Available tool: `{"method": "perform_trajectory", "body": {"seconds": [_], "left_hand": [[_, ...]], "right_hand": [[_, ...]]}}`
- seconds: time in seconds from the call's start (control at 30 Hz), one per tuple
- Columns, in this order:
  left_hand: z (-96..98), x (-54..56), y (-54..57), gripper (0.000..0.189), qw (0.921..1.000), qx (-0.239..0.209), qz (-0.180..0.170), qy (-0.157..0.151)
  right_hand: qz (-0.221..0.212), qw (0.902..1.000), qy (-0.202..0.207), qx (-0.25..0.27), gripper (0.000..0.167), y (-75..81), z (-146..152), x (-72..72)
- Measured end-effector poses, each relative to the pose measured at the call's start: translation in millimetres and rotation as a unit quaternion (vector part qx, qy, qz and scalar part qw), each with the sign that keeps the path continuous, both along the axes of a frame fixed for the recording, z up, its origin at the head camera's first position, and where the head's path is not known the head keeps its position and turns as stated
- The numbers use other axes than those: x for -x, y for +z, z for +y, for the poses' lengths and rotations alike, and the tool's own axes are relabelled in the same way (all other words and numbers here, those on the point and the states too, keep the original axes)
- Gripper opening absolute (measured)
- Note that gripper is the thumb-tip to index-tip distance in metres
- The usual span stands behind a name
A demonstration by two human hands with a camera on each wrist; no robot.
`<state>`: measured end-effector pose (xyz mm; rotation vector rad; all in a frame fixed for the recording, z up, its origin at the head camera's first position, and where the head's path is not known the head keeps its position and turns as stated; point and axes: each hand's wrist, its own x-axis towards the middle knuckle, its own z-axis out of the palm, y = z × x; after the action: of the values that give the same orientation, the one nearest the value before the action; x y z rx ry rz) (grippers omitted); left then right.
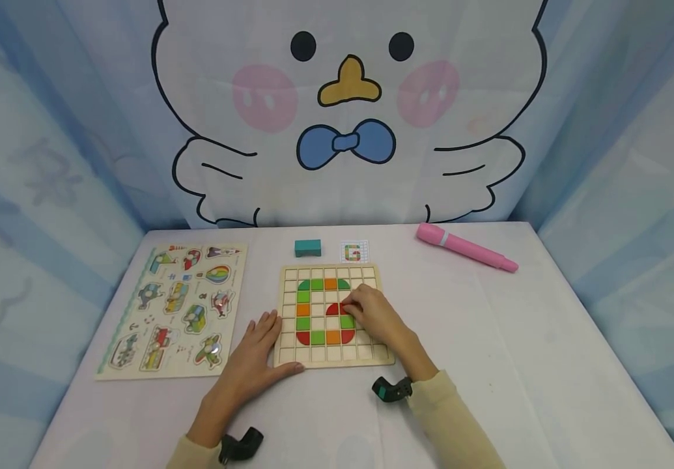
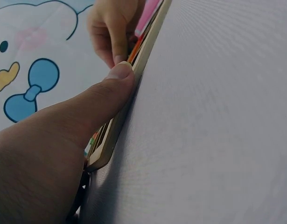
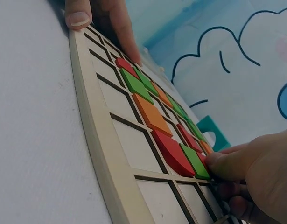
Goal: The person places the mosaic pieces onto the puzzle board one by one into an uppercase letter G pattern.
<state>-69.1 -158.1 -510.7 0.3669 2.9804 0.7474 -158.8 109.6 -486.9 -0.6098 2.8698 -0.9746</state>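
Observation:
A wooden grid board (image 1: pixel 366 354) lies flat on the table, with green, orange and red tiles set in some cells in a G-like outline. My right hand (image 1: pixel 374 317) is over the board's right half, thumb and fingers pinching a red tile (image 3: pixel 202 157) at a cell just above a green tile (image 3: pixel 194 161). To its left sits a red quarter-round tile (image 1: pixel 333 309). My left hand (image 1: pixel 252 360) rests against the board's lower left corner, fingers extended along the left side. Its thumb (image 2: pixel 119 72) presses on the near rim.
Left of the grid stands a picture puzzle board (image 1: pixel 184 355) with vehicle pieces. Behind the grid are a teal block (image 1: pixel 307 247) and a small pattern card (image 1: pixel 354 251). A pink marker (image 1: pixel 467 246) lies at the back right. A printed curtain (image 1: pixel 348 189) hangs behind the table.

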Motion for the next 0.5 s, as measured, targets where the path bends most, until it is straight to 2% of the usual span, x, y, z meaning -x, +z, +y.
{"method": "perform_trajectory", "body": {"seconds": [0.23, 0.5], "left_hand": [[-1.2, 3.3, -1.4, 0.108, 1.0, -0.003, -0.001, 0.001], [0.2, -1.8, -3.8, 0.109, 0.9997, -0.007, -0.023, 0.0]], "right_hand": [[-0.002, 1.0, 0.001, -0.004, 0.013, -0.6, -1.2, 2.9], [-0.012, 0.9999, -0.005, -0.006, 0.015, -4.0, -0.9, -2.6]]}}
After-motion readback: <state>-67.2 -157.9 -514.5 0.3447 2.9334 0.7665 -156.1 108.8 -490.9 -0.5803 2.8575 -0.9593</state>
